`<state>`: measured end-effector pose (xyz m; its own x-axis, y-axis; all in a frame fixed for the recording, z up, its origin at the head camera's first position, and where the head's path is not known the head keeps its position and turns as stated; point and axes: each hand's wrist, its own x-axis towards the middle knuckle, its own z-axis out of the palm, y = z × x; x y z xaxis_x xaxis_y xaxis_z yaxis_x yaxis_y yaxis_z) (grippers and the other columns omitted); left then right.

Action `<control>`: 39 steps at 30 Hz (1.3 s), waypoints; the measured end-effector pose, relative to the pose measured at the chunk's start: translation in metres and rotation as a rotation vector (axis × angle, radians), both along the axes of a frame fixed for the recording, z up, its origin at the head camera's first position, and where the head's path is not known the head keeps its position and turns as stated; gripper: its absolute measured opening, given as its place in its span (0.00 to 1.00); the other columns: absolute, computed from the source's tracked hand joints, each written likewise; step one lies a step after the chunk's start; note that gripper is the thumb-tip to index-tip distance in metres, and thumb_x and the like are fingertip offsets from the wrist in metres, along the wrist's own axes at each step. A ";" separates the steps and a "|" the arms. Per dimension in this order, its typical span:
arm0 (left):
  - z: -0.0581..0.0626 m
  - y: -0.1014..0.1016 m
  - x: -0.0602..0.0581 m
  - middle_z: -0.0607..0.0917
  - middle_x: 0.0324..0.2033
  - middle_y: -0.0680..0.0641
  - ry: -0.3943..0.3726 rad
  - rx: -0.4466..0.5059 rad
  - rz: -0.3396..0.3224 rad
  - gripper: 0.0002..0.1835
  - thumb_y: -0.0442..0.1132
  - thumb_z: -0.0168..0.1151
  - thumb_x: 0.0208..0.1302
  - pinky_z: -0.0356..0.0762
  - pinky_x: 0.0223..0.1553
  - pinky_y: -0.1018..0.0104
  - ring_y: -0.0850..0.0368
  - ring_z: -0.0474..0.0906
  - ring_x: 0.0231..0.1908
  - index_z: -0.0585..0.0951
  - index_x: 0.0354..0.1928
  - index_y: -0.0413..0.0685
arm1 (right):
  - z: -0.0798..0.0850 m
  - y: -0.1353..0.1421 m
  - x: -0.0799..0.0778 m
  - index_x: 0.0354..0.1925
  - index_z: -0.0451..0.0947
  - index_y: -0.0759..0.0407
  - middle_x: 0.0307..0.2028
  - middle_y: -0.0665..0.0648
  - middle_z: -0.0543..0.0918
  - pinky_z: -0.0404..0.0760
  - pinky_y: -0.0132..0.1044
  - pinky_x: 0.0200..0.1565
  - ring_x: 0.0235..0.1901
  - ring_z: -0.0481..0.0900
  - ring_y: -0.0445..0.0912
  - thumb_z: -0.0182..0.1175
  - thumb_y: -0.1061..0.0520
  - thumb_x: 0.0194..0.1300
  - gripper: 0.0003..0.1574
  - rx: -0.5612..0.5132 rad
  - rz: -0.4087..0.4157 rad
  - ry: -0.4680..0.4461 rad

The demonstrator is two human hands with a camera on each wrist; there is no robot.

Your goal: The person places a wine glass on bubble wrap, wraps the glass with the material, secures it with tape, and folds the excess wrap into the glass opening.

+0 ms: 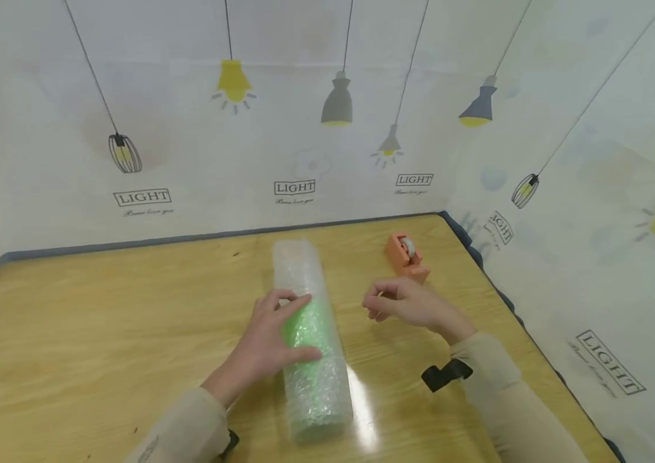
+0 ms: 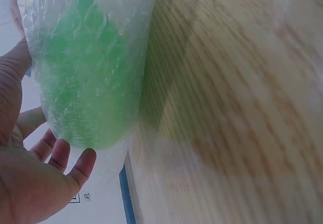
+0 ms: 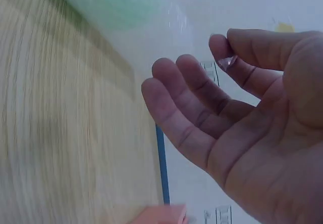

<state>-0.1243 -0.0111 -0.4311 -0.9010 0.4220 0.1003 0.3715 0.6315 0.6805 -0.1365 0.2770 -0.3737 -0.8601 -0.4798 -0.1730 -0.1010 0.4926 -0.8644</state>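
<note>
A long roll of bubble wrap lies on the table, with a green thing inside that has a rounded end and a narrower part. My left hand rests on the roll from its left side, index finger and thumb spread across the top. In the left wrist view its other fingers lie loosely beside the wrap. To the right of the roll and above the table is my right hand. Between its thumb and index finger it pinches a small piece of clear tape.
An orange tape dispenser with a roll of tape stands just beyond my right hand. The wooden table runs back to a wall covering printed with lamps, and a dark blue edge borders it. Black straps hang at the sleeves.
</note>
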 end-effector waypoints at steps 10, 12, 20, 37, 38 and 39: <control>0.003 0.000 -0.002 0.64 0.63 0.55 -0.026 -0.021 0.008 0.53 0.64 0.77 0.39 0.73 0.57 0.52 0.54 0.58 0.62 0.65 0.71 0.66 | 0.006 -0.046 -0.006 0.37 0.76 0.59 0.35 0.59 0.80 0.82 0.48 0.44 0.38 0.81 0.52 0.51 0.53 0.74 0.12 0.047 0.197 0.062; 0.004 0.000 -0.002 0.64 0.63 0.55 -0.019 -0.015 0.002 0.54 0.64 0.77 0.38 0.73 0.57 0.51 0.53 0.58 0.62 0.65 0.71 0.65 | 0.008 -0.053 -0.007 0.37 0.76 0.57 0.36 0.58 0.80 0.82 0.49 0.44 0.37 0.81 0.51 0.52 0.54 0.74 0.11 0.067 0.211 0.069; 0.006 -0.001 -0.002 0.65 0.63 0.54 -0.014 0.008 -0.014 0.54 0.63 0.77 0.38 0.72 0.59 0.51 0.52 0.58 0.62 0.66 0.71 0.62 | 0.007 -0.072 -0.011 0.34 0.76 0.59 0.38 0.54 0.77 0.84 0.45 0.43 0.39 0.78 0.49 0.51 0.59 0.73 0.10 0.070 0.287 0.045; 0.005 -0.002 -0.002 0.65 0.62 0.53 -0.012 0.003 -0.029 0.52 0.62 0.77 0.40 0.72 0.56 0.55 0.52 0.58 0.60 0.66 0.71 0.59 | 0.002 -0.089 -0.017 0.28 0.78 0.57 0.34 0.53 0.72 0.80 0.33 0.33 0.34 0.72 0.43 0.55 0.59 0.70 0.12 0.238 0.344 0.093; 0.005 -0.002 -0.002 0.65 0.62 0.53 -0.011 0.002 -0.029 0.52 0.62 0.77 0.40 0.72 0.56 0.55 0.52 0.59 0.60 0.66 0.71 0.59 | 0.002 -0.090 -0.017 0.28 0.78 0.57 0.34 0.53 0.72 0.80 0.32 0.33 0.33 0.73 0.43 0.55 0.59 0.69 0.12 0.251 0.346 0.100; 0.005 -0.002 -0.002 0.65 0.62 0.53 -0.011 0.001 -0.027 0.52 0.62 0.77 0.40 0.72 0.56 0.55 0.52 0.59 0.60 0.66 0.71 0.59 | 0.003 -0.091 -0.017 0.28 0.79 0.57 0.33 0.52 0.72 0.79 0.32 0.33 0.33 0.72 0.42 0.55 0.59 0.69 0.12 0.267 0.345 0.106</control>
